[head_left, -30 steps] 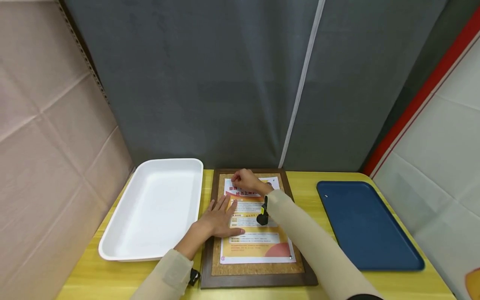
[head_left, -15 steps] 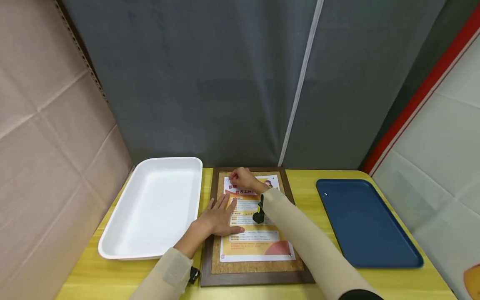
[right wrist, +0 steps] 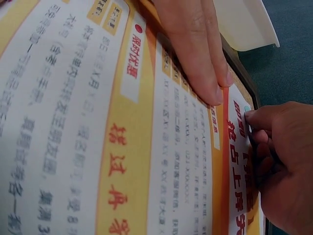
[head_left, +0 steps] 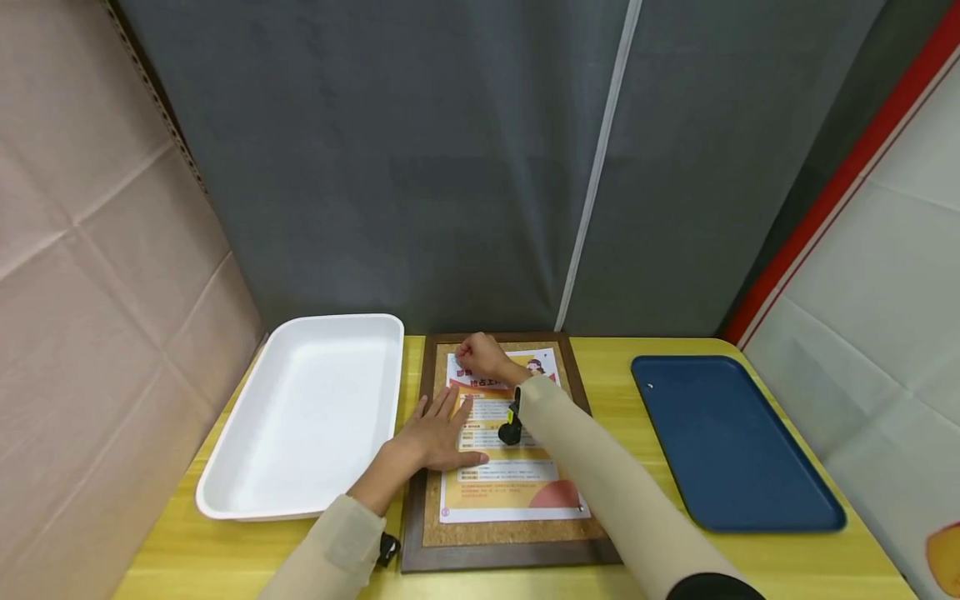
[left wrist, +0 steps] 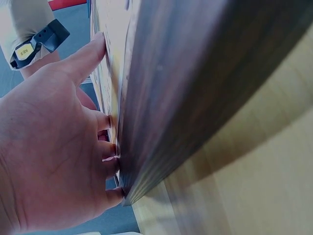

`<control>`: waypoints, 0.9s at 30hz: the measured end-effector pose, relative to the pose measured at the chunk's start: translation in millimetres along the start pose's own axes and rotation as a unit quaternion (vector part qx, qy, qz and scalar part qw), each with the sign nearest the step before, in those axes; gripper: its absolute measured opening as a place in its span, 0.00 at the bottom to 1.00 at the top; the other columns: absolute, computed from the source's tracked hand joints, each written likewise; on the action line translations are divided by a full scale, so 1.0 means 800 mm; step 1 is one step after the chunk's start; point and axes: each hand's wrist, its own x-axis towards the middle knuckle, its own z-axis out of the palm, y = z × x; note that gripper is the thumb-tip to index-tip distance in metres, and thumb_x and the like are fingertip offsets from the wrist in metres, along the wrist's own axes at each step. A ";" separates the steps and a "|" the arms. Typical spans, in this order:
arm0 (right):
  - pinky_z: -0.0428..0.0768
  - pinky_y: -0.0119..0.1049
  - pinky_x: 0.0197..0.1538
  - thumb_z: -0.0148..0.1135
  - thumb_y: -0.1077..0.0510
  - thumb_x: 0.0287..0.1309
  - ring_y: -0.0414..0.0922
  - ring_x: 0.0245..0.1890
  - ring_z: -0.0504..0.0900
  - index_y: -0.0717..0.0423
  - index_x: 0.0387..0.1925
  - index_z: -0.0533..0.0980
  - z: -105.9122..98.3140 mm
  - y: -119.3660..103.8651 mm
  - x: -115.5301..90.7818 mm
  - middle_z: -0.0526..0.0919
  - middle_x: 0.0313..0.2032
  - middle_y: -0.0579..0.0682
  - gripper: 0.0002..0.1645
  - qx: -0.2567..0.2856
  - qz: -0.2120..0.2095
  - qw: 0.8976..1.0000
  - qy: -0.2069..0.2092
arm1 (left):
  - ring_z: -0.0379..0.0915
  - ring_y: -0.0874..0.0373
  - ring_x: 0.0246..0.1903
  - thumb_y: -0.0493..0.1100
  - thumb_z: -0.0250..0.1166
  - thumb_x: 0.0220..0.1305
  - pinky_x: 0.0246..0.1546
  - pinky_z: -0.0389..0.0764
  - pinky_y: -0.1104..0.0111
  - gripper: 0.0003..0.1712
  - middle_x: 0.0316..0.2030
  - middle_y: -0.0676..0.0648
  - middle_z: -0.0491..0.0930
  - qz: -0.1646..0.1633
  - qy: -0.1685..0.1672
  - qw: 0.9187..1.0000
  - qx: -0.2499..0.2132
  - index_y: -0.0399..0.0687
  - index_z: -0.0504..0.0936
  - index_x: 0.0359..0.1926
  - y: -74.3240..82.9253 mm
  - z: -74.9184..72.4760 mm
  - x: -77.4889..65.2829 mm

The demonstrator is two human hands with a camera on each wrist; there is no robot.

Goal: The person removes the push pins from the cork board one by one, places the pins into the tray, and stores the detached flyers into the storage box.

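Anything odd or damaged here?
The poster lies fairly straight on its board, no visible damage. One oddity: a tiny pale object alone in the blue tray, near its far left corner, too small to identify.

Table (head_left: 607,367): yellow w/ wood-grain streaks, fills lower part of head view, rounded corner at R. On it, L to R: white tray (head_left: 307,408), rect. w/ rounded corners & raised walls, lower L of frame; brown-framed corkboard (head_left: 502,556), lying flat, lower ctr., top end at table's back edge; dark blue tray (head_left: 738,442), shallow rim, lower R. Board-to-white-tray gap narrow at top; board-to-blue gap wider. Left wrist view, lower R: pale tabletop grain, dk. shadow along board's edge.
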 end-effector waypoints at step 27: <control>0.76 0.30 0.37 0.63 0.62 0.70 0.39 0.30 0.78 0.60 0.41 0.85 0.004 -0.002 -0.002 0.84 0.33 0.48 0.07 0.019 0.042 0.999 -0.022 | 0.36 0.43 0.84 0.80 0.58 0.66 0.81 0.43 0.42 0.63 0.85 0.37 0.40 0.000 -0.012 1.000 -0.005 0.48 0.49 0.86 -0.001 0.000 0.001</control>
